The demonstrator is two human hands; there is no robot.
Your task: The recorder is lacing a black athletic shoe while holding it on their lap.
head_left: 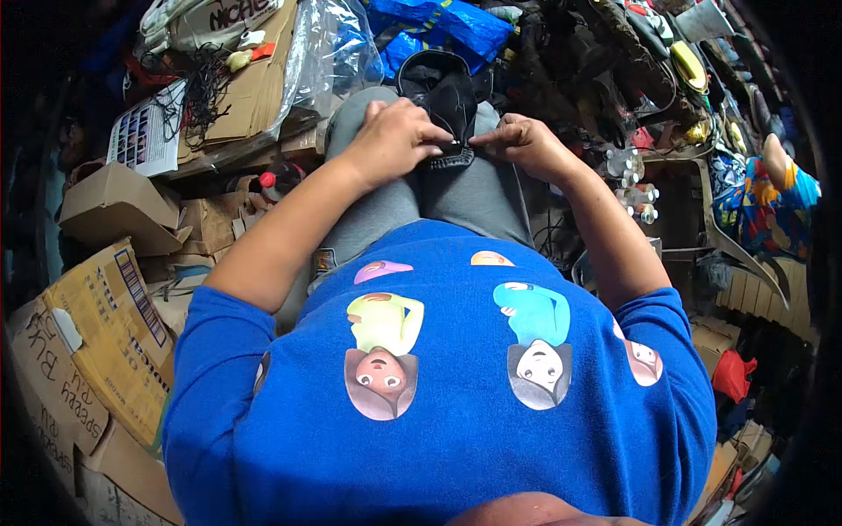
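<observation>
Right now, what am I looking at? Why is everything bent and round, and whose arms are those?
There is no machine here. A person wears a camera on their head, looking down, so you see their own blue shirt, grey trousers and two arms. The lens is very wide, which bends straight edges near the rim.

The person sits with a black shoe on their lap. The left hand and right hand both pinch the shoe's near edge.

Around them is clutter: cardboard boxes on the left, a clear plastic bag and blue bag at the top, and a heap of shoes on the right.
</observation>
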